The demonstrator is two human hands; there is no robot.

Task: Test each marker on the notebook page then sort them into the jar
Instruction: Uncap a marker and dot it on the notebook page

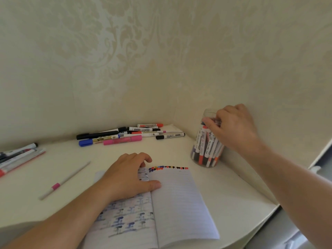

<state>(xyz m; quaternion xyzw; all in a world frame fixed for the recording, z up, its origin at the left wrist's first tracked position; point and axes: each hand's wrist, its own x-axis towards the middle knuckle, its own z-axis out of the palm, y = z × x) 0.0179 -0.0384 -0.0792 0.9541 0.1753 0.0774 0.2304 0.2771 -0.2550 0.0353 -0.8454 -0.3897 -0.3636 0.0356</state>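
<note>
Nearest me: notebook (pixel 179 203) lies open on the desk (pixel 224 191), bare lined page on the right w/ a row of colour test dabs (pixel 168 167) along its top edge. My left hand (pixel 125 177) rests on the left page by the spine, thumb laid over the fold, fingers loosely bent, gripping nothing; it just pins the book flat.

Left of that, a thin white pen w/ pink band (pixel 64 180) lies alone on the desk, and a few more markers (pixel 18 153) sit at the far left edge.

Further out on the right, my right hand (pixel 231 126) is at the mouth of the clear jar (pixel 206 150), fingers curled down over the rim onto a marker top (pixel 206 123). Looks like I'm pinching one as it goes in, but can't tell for sure whether it's held or already let go. Jar's already packed w/ markers standing on end.

Farthest, by the wall: the untested pile (pixel 125 134), black, blue, pink, red-capped, lying loose.

To do this step well, imo: drop the marker straight down into a gap, don't force it sideways against the rest, keep the jar from tipping toward the desk edge. Then reach across for the next from the pile, keeping the left hand down so the page stays flat.
</note>
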